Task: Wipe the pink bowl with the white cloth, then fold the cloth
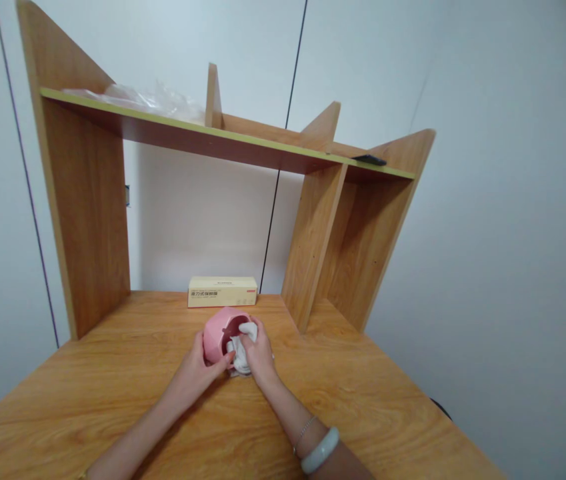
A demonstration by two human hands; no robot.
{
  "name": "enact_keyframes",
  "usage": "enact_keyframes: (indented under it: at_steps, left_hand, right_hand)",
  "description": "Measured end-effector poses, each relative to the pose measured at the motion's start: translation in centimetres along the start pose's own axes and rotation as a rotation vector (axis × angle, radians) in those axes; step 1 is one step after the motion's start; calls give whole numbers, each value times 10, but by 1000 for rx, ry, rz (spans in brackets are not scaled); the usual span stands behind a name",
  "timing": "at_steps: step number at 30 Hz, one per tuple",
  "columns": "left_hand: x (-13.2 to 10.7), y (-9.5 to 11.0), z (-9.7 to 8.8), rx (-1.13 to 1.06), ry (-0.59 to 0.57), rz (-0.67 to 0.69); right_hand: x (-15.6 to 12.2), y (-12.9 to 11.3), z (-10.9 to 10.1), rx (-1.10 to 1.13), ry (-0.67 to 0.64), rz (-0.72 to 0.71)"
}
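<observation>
A pink faceted bowl (pixel 215 333) is tilted on its side above the desk, its opening turned to the right. My left hand (pixel 205 360) grips it from the left and below, with the thumb at the rim. In my right hand (pixel 259 350) is a white cloth (pixel 241 360), pressed at the bowl's mouth. Part of the cloth lies inside the opening, and part hangs below the rim. My right fingertips are partly hidden by the cloth.
Behind the bowl, a long cream box (pixel 222 292) with dark printing lies on the wooden desk (pixel 353 400). A wooden shelf unit (pixel 313 233) rises at the back. Clear plastic bags (pixel 157 101) and a dark flat object (pixel 370 160) rest on its upper shelf.
</observation>
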State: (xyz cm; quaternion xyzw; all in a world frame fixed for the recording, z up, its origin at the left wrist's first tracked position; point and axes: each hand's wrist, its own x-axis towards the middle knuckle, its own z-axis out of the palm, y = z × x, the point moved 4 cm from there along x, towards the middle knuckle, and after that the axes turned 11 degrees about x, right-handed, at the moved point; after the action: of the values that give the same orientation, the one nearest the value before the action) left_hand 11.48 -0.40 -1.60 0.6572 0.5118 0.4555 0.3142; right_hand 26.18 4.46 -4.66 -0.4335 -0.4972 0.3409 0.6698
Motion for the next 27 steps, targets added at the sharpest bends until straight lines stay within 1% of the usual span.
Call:
enact_keyframes:
  at_steps: [8, 17, 22, 27]
  left_hand:
    - [-2, 2, -2, -7, 0, -16]
    - [-1, -3, -1, -17, -12, -44]
    - [0, -3, -3, -9, 22, -52]
    - [0, -1, -4, 12, 32, -44]
  right_hand:
    - [0, -1, 2, 23, -16, 45]
    - [0, -4, 1, 18, -3, 38]
    - [0, -3, 1, 20, 0, 30]
    - [0, -2, 2, 21, 11, 27]
